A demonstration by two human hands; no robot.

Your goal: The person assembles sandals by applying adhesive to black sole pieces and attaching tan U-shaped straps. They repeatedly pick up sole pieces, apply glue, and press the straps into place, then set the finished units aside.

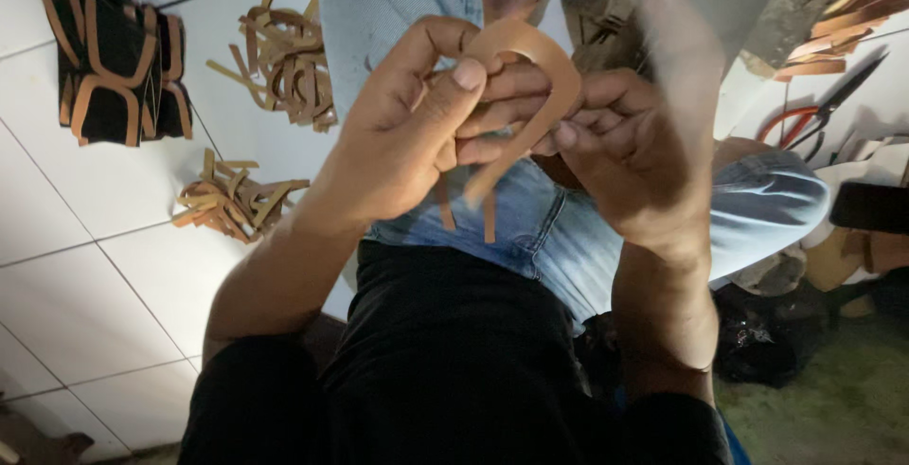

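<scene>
Got this tan curved strap (540, 77) pinched at top centre of the frame, my left hand (407, 134) thumb pressing it down, right hand (630, 157) fingertips nipping its other side. Feels light and floppy I'd guess, so grip near the bend.

A stack of black-and-tan pieces (114, 53) and two piles of tan strips (284, 58) (232, 202) lie on the white tiled floor (85, 266); orange-handled scissors (819, 110) lie to the right.

Black shirt (445, 361), faded blue jeans (559, 228), bare forearms
</scene>
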